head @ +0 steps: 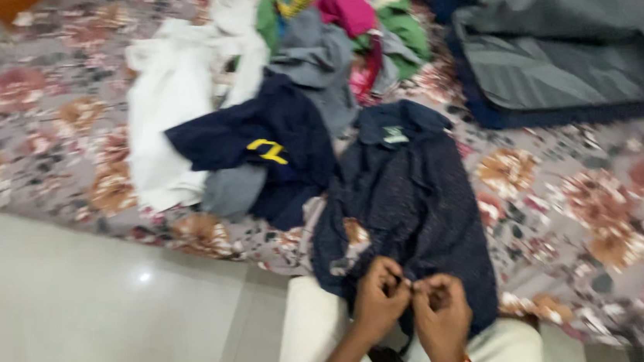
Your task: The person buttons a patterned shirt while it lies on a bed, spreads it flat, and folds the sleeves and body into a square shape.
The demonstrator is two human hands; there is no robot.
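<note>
Both hands, left hand (pixel 379 300) and right hand (pixel 442 314), pinch the hem of the dark shirt (pixel 409 197) at six o'clock on the bed (pixel 589 212); the hanging hem could slip, dragging the clothes pile (pixel 283 91) at eleven.

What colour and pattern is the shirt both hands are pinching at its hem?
Dark navy shirt with fine pale speckles, seen in the head view.
</note>
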